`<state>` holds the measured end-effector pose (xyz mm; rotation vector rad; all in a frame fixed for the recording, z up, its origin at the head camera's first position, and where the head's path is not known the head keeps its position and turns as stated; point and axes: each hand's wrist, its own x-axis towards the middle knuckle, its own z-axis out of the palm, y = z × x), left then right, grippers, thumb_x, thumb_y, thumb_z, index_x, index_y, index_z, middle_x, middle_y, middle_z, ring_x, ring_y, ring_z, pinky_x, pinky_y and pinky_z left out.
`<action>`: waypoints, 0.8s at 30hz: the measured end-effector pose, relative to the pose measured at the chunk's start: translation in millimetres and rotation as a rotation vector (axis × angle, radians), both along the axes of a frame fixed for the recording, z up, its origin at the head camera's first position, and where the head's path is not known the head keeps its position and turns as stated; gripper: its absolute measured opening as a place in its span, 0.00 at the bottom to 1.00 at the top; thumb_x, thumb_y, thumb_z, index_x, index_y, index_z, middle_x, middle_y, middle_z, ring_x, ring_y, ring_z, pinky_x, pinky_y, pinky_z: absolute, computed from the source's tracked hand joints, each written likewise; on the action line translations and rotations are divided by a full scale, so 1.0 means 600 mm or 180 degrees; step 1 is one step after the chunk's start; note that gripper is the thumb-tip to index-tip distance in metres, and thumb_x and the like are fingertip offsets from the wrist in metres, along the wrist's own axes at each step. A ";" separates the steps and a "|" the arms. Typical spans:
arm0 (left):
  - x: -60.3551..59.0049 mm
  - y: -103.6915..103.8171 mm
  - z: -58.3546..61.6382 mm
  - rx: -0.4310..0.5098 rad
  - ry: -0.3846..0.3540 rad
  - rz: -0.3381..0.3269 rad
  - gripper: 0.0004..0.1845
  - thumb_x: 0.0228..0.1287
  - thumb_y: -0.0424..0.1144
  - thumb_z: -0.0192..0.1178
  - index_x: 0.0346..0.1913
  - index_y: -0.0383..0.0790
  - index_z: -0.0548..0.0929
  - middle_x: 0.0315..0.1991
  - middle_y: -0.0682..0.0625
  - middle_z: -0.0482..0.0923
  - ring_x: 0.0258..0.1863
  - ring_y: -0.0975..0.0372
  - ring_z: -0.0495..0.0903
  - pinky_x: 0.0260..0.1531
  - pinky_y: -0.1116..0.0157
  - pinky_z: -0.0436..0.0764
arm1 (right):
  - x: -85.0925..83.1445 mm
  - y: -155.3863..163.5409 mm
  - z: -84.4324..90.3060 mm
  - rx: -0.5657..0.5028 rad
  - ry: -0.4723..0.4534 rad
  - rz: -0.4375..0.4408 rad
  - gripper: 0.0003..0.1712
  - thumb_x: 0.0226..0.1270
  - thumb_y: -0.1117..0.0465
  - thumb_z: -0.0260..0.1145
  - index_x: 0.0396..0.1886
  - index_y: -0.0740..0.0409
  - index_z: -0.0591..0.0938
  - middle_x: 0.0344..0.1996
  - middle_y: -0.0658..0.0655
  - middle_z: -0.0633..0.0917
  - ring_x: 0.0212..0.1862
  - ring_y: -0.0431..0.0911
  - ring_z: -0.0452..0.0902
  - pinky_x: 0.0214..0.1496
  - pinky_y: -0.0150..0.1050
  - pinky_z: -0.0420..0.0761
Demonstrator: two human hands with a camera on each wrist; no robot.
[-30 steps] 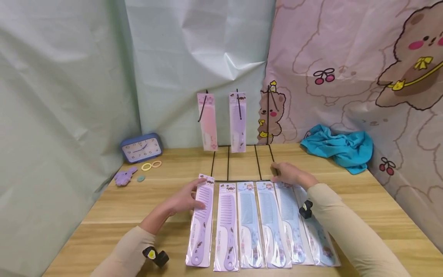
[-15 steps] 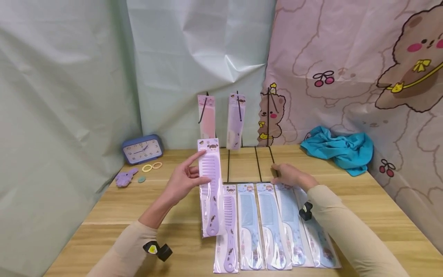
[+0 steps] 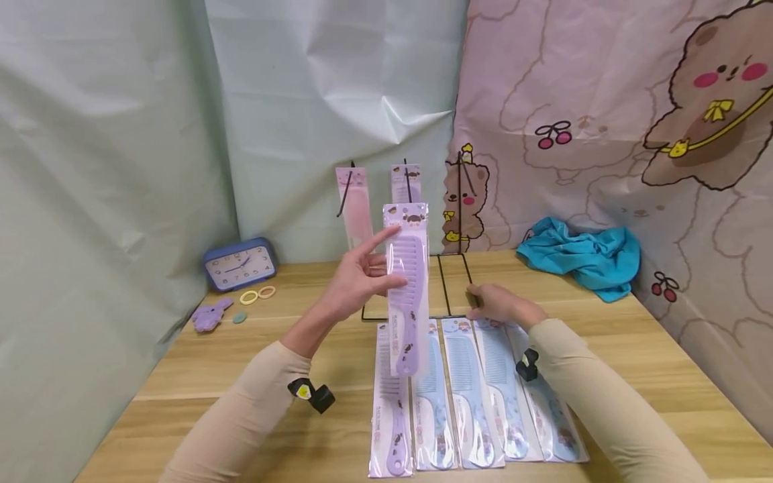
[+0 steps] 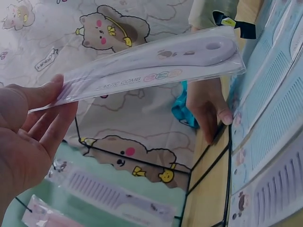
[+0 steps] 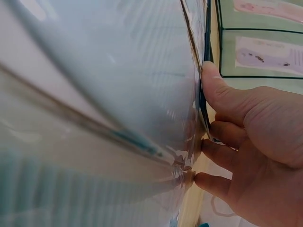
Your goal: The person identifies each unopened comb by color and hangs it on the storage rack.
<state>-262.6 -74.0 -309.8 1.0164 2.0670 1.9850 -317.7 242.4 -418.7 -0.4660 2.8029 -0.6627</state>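
My left hand (image 3: 356, 282) pinches a packaged purple comb (image 3: 408, 315) by its left edge, near the top, between thumb and fingers. The pack is held upright above the table and partly covers another packaged purple comb (image 3: 398, 188) hanging on a rack hook. Beside that one, a pink packaged comb (image 3: 357, 208) hangs from its own hook. My right hand (image 3: 501, 304) grips the base of the black wire rack (image 3: 444, 285) at its front right corner, thumb on the wire in the right wrist view. The third hook, at the right, carries nothing.
On the table in front lie a packaged purple comb (image 3: 395, 429) and several blue ones (image 3: 464, 376) in a row. At the left are an alarm clock (image 3: 240, 263), a purple rabbit-shaped piece (image 3: 209, 316) and small rings (image 3: 249, 297). A teal cloth (image 3: 580, 255) lies back right.
My left hand has lifted the purple comb pack off the table and carried it up, forward and right, to before the middle hook. My right hand keeps its grip on the rack.
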 end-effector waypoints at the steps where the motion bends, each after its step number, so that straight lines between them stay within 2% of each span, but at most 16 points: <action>1: -0.003 0.004 -0.001 0.0003 -0.0024 -0.0019 0.47 0.58 0.22 0.68 0.77 0.52 0.62 0.56 0.34 0.81 0.45 0.45 0.86 0.36 0.48 0.87 | 0.000 0.000 0.000 0.0001 -0.0009 -0.0009 0.42 0.68 0.56 0.70 0.75 0.67 0.63 0.54 0.65 0.79 0.44 0.52 0.75 0.44 0.43 0.78; 6: -0.013 0.018 -0.011 0.0036 -0.0089 -0.0039 0.47 0.58 0.21 0.67 0.77 0.52 0.62 0.55 0.33 0.81 0.46 0.45 0.86 0.38 0.49 0.87 | 0.001 -0.001 -0.001 -0.0033 -0.0060 -0.0019 0.42 0.68 0.57 0.71 0.75 0.68 0.63 0.51 0.65 0.79 0.38 0.50 0.76 0.36 0.39 0.79; 10: -0.018 0.021 -0.020 0.0093 -0.0033 0.0027 0.47 0.58 0.21 0.67 0.77 0.51 0.62 0.56 0.33 0.80 0.47 0.45 0.85 0.42 0.50 0.86 | 0.002 -0.001 -0.002 -0.0024 -0.0063 -0.0008 0.43 0.68 0.57 0.71 0.75 0.68 0.63 0.51 0.65 0.78 0.36 0.49 0.76 0.35 0.39 0.79; 12: -0.021 0.021 -0.021 0.0100 0.0010 0.0066 0.47 0.58 0.21 0.67 0.77 0.51 0.62 0.56 0.33 0.80 0.48 0.45 0.85 0.42 0.50 0.86 | 0.001 -0.002 -0.003 -0.0004 -0.0057 -0.0019 0.42 0.68 0.57 0.70 0.75 0.67 0.63 0.52 0.66 0.79 0.37 0.50 0.77 0.37 0.41 0.80; 17: -0.029 0.025 -0.020 0.0056 0.0051 0.0111 0.46 0.59 0.23 0.68 0.77 0.53 0.62 0.57 0.35 0.80 0.48 0.46 0.85 0.43 0.50 0.86 | 0.000 -0.001 -0.005 0.0066 0.0012 -0.0032 0.42 0.68 0.56 0.71 0.74 0.67 0.65 0.57 0.68 0.79 0.45 0.52 0.75 0.54 0.50 0.79; 20: -0.040 0.030 -0.019 0.0040 0.0049 0.0146 0.46 0.60 0.23 0.67 0.78 0.54 0.61 0.57 0.34 0.80 0.48 0.45 0.85 0.42 0.50 0.86 | -0.001 -0.001 -0.005 0.0062 0.0025 -0.0007 0.42 0.68 0.56 0.71 0.74 0.68 0.64 0.58 0.69 0.78 0.47 0.53 0.75 0.57 0.52 0.77; 24: -0.068 0.039 -0.020 -0.0050 0.0114 0.0322 0.45 0.63 0.21 0.62 0.78 0.56 0.60 0.61 0.35 0.76 0.49 0.46 0.84 0.41 0.54 0.87 | -0.002 -0.002 -0.001 0.0056 0.0053 0.0007 0.41 0.67 0.57 0.71 0.73 0.69 0.65 0.56 0.68 0.79 0.46 0.52 0.75 0.57 0.52 0.77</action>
